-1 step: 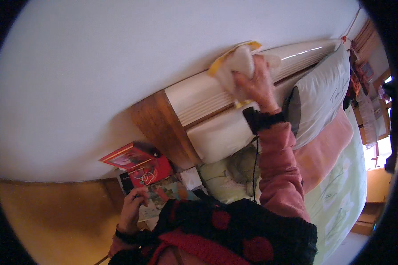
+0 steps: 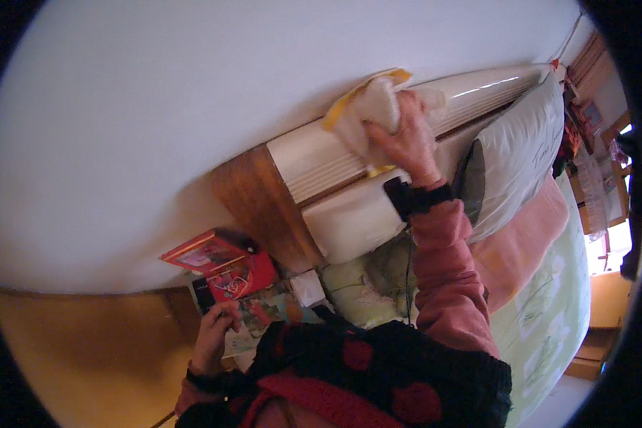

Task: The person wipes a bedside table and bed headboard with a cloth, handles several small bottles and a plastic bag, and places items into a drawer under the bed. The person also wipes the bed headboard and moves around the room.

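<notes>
My right hand [image 2: 405, 139] is closed on a white cloth [image 2: 360, 118] with yellow edges. It presses the cloth against the ribbed cream top of the headboard [image 2: 314, 160], where the headboard meets the wall. Part of the cloth is hidden under my fingers. At the lower left, my left hand [image 2: 217, 334] hovers beside the bedside table, its fingers loosely bent and apart. Nothing shows between them. Close to this hand stands an opened red box [image 2: 244, 274] with a pale cord or string of beads inside.
A brown wooden panel [image 2: 260, 200] ends the headboard on the left. A white and grey pillow [image 2: 517, 153] leans on it at right, above a pink cloth [image 2: 517, 250] and a green patterned bedsheet [image 2: 549, 328]. A small white box [image 2: 307, 287] lies on the bedside table.
My right hand and the cloth have slid slightly left along the headboard top. The left hand has stayed almost still.
</notes>
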